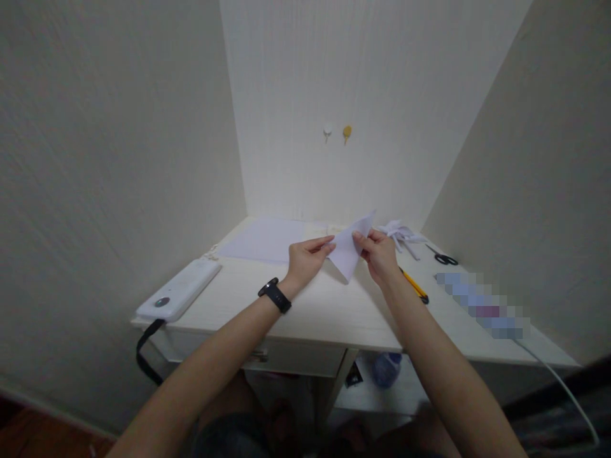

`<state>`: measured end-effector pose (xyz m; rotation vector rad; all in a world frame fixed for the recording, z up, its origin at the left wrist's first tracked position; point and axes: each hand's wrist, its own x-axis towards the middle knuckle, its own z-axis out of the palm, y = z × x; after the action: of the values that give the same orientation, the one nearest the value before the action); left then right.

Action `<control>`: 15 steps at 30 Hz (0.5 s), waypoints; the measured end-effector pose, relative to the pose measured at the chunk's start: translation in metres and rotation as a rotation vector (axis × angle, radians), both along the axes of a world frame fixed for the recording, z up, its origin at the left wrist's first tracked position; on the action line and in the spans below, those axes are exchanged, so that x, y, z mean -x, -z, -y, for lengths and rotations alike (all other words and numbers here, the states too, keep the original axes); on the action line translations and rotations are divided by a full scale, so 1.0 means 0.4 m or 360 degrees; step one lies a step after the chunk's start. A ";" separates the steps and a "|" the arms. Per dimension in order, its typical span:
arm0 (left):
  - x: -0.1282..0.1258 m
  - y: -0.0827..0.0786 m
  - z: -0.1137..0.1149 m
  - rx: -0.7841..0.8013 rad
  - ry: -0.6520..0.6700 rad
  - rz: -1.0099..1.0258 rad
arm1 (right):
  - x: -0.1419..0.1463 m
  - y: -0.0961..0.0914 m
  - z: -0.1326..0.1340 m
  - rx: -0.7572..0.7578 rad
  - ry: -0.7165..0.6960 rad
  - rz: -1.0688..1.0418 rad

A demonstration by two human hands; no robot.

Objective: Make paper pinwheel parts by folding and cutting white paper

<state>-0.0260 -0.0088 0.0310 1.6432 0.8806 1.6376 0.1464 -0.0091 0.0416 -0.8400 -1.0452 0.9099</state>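
Observation:
Both my hands hold a folded white paper [352, 247] above the pale wooden desk [329, 305]. My left hand [306, 257], with a black watch on its wrist, pinches the paper's left edge between thumb and fingers. My right hand [379, 254] grips the paper's right side with closed fingers. The paper forms a pointed shape, with its tip hanging down toward the desk.
Flat white sheets [270, 238] lie at the desk's back left. A white power strip [180, 291] sits at the left edge. Crumpled white paper [400, 234], black scissors [443, 257], a yellow cutter [416, 287] and a blurred-out object [482, 304] lie to the right. Walls close in on three sides.

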 end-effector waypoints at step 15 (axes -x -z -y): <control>0.006 -0.028 -0.020 0.0016 0.0165 -0.0170 | 0.030 0.014 0.013 0.0050 -0.0074 0.0036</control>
<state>-0.0286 -0.0008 0.0423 1.7532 0.8399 1.4852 0.1342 -0.0144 0.0361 -0.8571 -1.0764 0.9600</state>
